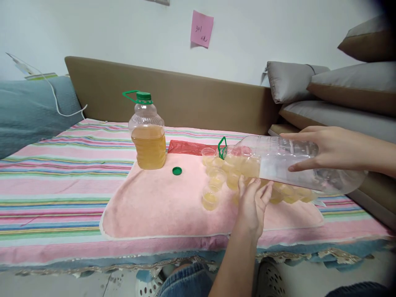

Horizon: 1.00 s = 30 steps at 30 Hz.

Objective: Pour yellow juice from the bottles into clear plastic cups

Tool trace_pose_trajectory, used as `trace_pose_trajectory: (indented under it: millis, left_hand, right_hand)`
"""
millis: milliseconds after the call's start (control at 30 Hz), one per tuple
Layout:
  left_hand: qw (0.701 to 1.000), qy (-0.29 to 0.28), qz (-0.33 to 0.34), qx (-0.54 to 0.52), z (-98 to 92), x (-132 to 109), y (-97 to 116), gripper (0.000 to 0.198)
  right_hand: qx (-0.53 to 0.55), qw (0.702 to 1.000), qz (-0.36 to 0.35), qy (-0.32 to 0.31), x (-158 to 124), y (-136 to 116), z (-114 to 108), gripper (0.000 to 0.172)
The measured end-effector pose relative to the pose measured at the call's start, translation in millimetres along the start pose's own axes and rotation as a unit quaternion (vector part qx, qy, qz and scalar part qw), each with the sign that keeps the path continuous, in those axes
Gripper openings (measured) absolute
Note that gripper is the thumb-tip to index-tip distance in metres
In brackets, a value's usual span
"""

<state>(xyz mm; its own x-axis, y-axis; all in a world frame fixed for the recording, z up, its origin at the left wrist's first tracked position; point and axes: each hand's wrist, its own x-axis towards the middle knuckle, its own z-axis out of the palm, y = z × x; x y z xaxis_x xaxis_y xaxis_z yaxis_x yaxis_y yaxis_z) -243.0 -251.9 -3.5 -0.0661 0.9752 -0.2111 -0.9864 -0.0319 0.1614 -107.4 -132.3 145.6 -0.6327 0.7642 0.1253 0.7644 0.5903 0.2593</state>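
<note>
A large clear plastic bottle [281,152] is held on its side, its uncapped mouth with a green ring handle [222,148] pointing left. My left hand [253,198] supports it from below near the middle, fingers against its wall. My right hand [321,146] grips the bottle's base end from above, thumb and fingers spread around it. Below and behind the bottle stand several clear plastic cups [210,199] of pale yellow liquid, partly hidden by it. How much liquid the bottle itself holds I cannot tell.
A second bottle [150,146], capped in green and part full of amber liquid, stands upright at left. A loose green cap [177,170] lies on the pink mat [161,206]. Behind are a red plastic bag [190,147] and a brown headboard [167,93]; grey cushions [355,84] stack at right.
</note>
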Motion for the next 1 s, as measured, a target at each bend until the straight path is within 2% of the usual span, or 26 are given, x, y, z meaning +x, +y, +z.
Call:
trace_pose_trajectory:
  millis: [333, 833, 1000]
  left_hand:
    - [1.0, -0.02, -0.005, -0.001, -0.5, -0.4, 0.2, 0.081]
    - [1.0, 0.001, -0.013, -0.022, 0.7, -0.2, -1.1, 0.083]
    - [1.0, 0.0, -0.01, -0.015, 2.0, -0.5, -0.6, 0.081]
  right_hand:
    - [-0.003, 1.0, 0.021, -0.008, 0.4, -2.1, -4.2, 0.1]
    - [-0.007, 0.999, 0.039, -0.025, 0.3, -0.9, -3.0, 0.103]
    - [-0.008, 1.0, 0.023, -0.017, -1.1, 0.7, -1.9, 0.103]
